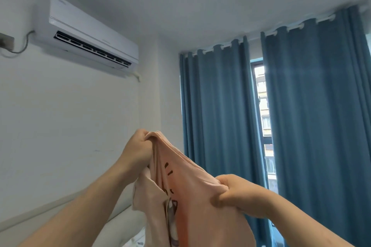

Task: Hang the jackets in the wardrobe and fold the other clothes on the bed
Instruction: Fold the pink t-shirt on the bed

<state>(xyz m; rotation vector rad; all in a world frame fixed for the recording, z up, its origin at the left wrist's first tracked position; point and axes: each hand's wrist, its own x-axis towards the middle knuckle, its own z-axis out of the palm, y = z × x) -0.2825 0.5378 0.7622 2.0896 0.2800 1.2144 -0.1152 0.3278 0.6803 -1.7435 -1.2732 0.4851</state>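
white wall (60, 126); air conditioner (90, 40); blue curtains (216, 106); peach shirt (190, 196) held up

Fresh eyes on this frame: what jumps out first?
A peach printed shirt is held up at bottom centre, bunched between the left-hand grip, higher near mid-frame, and the right-hand grip, lower to its right. Behind it, blue curtains fill the right side, parted on a bright window. A white air conditioner sits on the wall at upper left.
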